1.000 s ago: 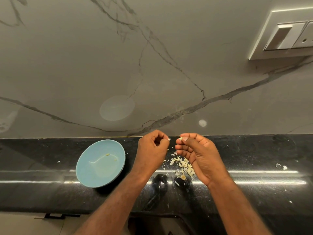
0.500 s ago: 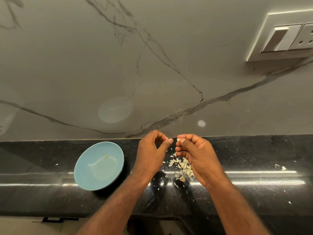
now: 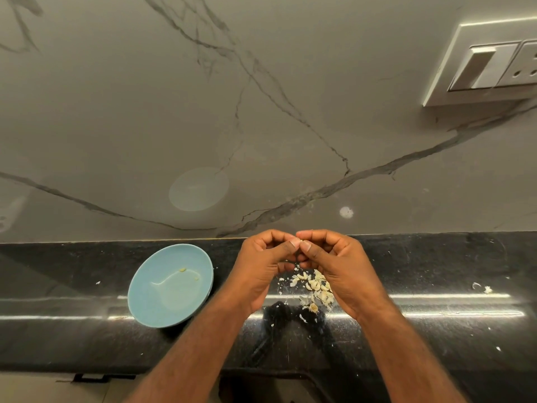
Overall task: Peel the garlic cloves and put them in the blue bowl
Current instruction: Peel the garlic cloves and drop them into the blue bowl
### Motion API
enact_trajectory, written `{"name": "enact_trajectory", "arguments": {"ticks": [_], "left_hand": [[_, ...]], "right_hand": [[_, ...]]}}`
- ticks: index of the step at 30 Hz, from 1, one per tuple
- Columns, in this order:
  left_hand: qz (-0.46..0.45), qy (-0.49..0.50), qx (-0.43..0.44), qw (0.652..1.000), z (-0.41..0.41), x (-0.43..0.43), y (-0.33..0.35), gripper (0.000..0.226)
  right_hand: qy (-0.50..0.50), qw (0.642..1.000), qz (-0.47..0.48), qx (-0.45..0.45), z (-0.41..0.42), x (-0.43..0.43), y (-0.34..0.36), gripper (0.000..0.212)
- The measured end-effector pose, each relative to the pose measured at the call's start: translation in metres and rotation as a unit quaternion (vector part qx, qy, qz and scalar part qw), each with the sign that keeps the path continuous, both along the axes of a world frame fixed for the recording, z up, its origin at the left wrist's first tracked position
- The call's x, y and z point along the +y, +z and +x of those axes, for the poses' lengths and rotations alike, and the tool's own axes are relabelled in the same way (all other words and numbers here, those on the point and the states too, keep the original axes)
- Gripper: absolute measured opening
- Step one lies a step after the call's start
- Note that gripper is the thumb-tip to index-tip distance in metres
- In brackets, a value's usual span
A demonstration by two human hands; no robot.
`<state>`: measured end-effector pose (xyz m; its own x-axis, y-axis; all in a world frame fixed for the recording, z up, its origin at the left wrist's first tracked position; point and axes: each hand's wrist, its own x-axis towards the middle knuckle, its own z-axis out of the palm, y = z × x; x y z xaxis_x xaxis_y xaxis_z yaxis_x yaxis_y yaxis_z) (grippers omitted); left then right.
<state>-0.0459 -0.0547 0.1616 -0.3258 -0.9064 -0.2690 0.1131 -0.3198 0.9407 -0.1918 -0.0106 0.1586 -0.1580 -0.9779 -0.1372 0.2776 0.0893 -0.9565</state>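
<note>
My left hand and my right hand meet fingertip to fingertip above the black counter. Between the thumbs and fingers they pinch a small pale garlic clove, of which only a sliver shows. Below the hands lies a pile of garlic cloves and papery skins on the counter. The blue bowl stands to the left of my left hand, apart from it, with two tiny pale bits inside.
The black counter carries scattered skin flakes at right. A grey veined marble wall rises behind it. A white switch plate sits at upper right. The counter's front edge runs along the bottom.
The two hands have come together: a gap showed between them before, and now their fingertips touch around the clove. The bowl and the pile have not moved.
</note>
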Motion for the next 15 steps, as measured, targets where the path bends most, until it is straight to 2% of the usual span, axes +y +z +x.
{"name": "enact_trajectory", "arguments": {"ticks": [4,7,11,15], "left_hand": [[0.029,-0.001,0.055,0.998,-0.003,0.004,0.0,0.013],[0.035,0.017,0.071,0.997,-0.006,0.008,-0.002,0.007],[0.028,0.039,0.043,0.998,-0.009,0.011,-0.005,0.018],[0.04,0.078,0.004,0.996,-0.008,0.007,-0.016,0.023]], "right_hand": [[-0.016,0.998,-0.003,-0.057,0.001,0.0,0.0,0.022],[-0.017,0.998,-0.01,-0.062,0.004,0.0,-0.001,0.019],[-0.029,0.998,-0.005,-0.063,0.008,-0.001,-0.005,0.009],[-0.039,0.994,0.004,-0.101,0.012,-0.003,-0.007,0.019]]}}
